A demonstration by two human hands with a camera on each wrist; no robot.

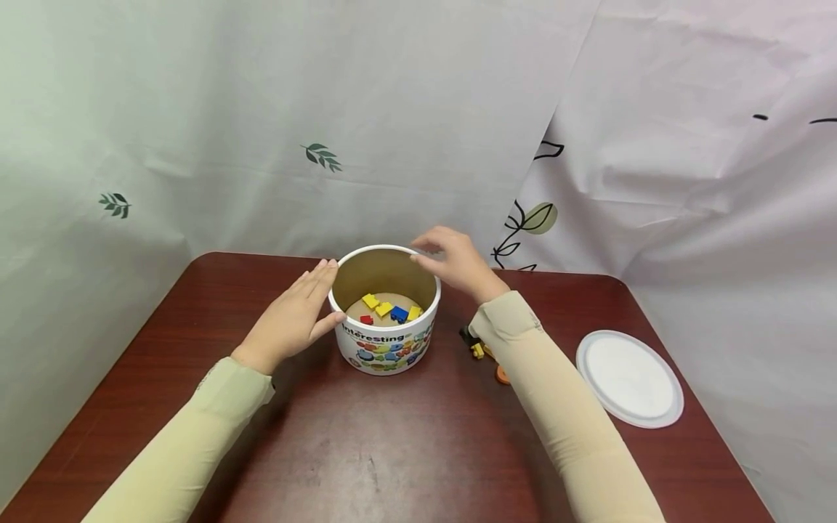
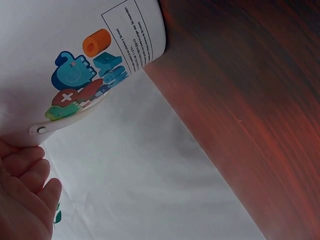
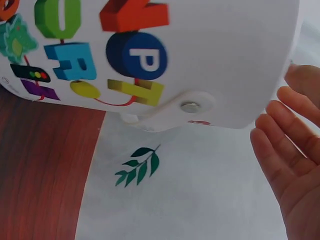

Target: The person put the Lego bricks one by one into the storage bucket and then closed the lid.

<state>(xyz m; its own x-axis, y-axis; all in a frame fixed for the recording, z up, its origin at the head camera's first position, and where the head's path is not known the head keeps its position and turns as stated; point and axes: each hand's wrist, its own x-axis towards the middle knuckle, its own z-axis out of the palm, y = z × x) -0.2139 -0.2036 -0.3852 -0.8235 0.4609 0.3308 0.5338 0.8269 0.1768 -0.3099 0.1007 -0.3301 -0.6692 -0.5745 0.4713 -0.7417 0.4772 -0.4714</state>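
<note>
The bucket [image 1: 382,359] stands on the table [image 1: 386,443] between my left grip [image 1: 288,319], straight-fingered at one side of the rim, and my right grip [image 1: 456,263], loosely spread at the other. Neither is clasped round anything; I'd judge they flank it for steadiness. Bricks [image 1: 383,310] lie inside, between my grips. Loose toys [image 1: 478,351] sit behind my right sleeve [image 1: 556,392], partly hidden by it. Farther right rests a white lid [image 1: 631,379]; a curtain [image 1: 425,109] hangs beyond.

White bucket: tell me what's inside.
Inside the white bucket, yellow blocks, a blue block and a red block show; its front wall hides the nearest floor.
</note>
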